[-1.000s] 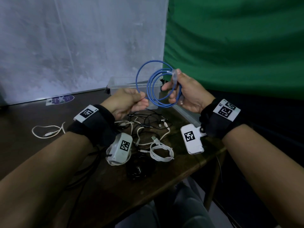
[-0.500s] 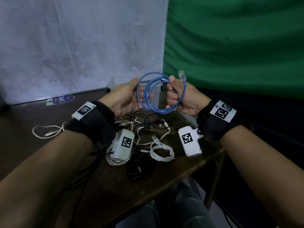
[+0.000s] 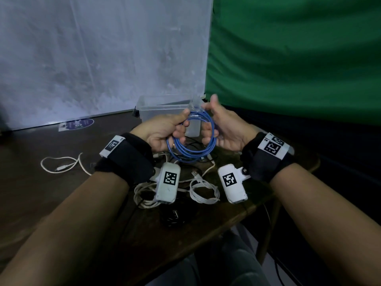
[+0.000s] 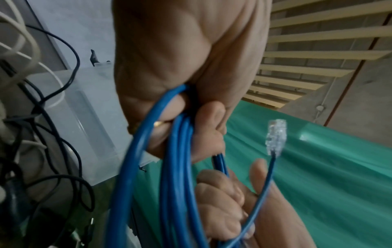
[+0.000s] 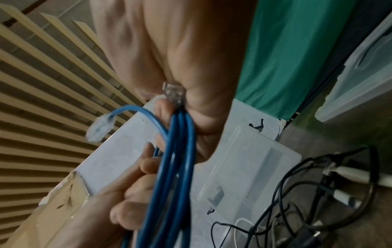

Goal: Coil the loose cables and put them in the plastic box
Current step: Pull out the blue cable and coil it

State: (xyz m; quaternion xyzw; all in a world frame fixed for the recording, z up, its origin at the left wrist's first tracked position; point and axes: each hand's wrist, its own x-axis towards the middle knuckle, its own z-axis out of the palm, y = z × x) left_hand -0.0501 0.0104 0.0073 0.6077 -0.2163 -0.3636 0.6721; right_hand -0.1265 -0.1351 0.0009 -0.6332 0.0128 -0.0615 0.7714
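A blue network cable point(image 3: 192, 154), wound into a small coil of several loops, hangs between my two hands above the table. My left hand point(image 3: 165, 134) grips the coil's left side, fingers curled round the strands point(image 4: 176, 151). My right hand point(image 3: 221, 131) grips the right side point(image 5: 180, 151), with one clear plug point(image 5: 172, 91) tucked in its fist. The other clear plug point(image 4: 275, 135) sticks out free on a short end. The clear plastic box point(image 3: 156, 107) stands just behind the hands, open.
Under the hands lies a tangle of black cables point(image 3: 193, 142). A white coiled cable point(image 3: 204, 191) and another white bundle point(image 3: 142, 196) lie nearer me. A loose white cable point(image 3: 61, 166) lies at the left. A clear lid point(image 5: 360, 75) lies to the right of the box.
The coil has come down and shrunk into tighter loops. Both hands moved closer together, and the left hand now wraps its fingers round the strands.
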